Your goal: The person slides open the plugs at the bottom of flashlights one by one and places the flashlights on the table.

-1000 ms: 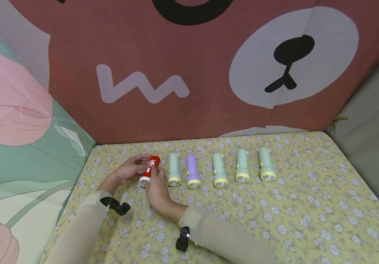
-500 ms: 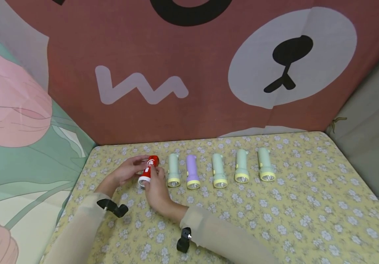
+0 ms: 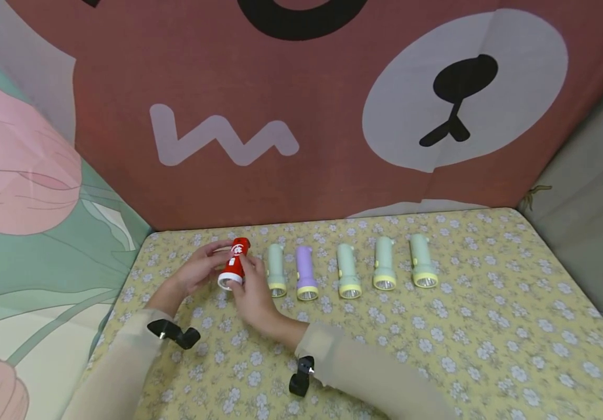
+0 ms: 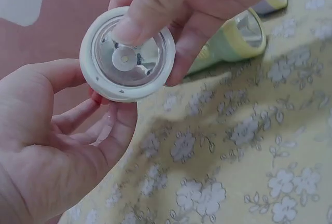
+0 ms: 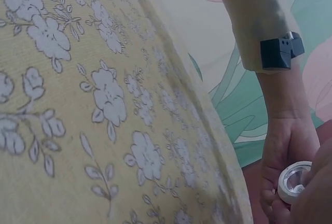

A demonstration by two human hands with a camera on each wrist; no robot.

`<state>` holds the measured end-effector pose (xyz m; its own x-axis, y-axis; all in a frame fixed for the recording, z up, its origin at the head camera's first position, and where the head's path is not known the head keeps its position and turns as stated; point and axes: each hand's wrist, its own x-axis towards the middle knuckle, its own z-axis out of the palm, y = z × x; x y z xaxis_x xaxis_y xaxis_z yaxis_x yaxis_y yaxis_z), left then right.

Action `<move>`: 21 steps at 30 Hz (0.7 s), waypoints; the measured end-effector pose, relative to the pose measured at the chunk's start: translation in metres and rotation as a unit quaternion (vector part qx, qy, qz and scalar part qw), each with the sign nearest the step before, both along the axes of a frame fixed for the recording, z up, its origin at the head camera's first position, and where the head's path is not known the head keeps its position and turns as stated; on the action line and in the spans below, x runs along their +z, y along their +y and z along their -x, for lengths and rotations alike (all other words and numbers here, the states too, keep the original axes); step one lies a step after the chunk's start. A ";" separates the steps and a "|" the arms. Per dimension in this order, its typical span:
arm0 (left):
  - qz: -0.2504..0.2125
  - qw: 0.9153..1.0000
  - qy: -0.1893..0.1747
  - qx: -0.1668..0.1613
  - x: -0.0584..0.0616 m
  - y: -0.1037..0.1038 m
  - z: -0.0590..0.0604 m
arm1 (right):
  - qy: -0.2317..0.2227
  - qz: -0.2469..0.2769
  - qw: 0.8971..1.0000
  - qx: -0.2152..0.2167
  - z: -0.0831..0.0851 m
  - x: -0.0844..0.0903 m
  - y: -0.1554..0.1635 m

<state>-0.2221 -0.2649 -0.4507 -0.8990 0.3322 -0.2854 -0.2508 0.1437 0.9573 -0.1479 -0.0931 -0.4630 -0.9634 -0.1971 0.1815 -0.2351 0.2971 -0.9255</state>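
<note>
A red flashlight [image 3: 235,263] with a white head and white markings is held between both hands at the left of the table. My left hand [image 3: 196,270] grips it from the left, fingers curled behind the body. From the right, my right hand [image 3: 255,298] holds it too. The left wrist view looks into the clear lens [image 4: 124,58]; the right thumb lies over the lens there and the left thumb touches the rim's side. Only the white rim [image 5: 284,186] and part of the lens show in the right wrist view, past the blurred right hand.
Right of the hands, a row of flashlights lies lens toward me: a green one [image 3: 276,265], a purple one [image 3: 305,268], then several more green ones [image 3: 347,265]. A floral cloth [image 3: 438,356] covers the table. A printed bear curtain [image 3: 280,192] hangs behind it.
The red flashlight has risen slightly and shifted a little back and left, with both hands still on it. The flashlights in the row have not moved.
</note>
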 end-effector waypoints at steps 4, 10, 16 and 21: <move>-0.005 1.000 0.007 0.015 0.010 0.005 -0.003 | -0.013 0.039 0.999 0.023 0.001 0.004 0.006; 0.005 0.999 0.006 0.035 0.024 0.012 -0.007 | -0.013 0.061 0.997 0.043 0.002 0.010 0.015; 0.018 0.998 -0.008 0.053 0.028 0.013 -0.008 | -0.004 0.067 0.996 0.056 0.002 0.013 0.023; 0.011 0.999 -0.009 0.046 0.028 0.013 -0.009 | -0.005 0.073 0.995 0.069 -0.001 0.015 0.030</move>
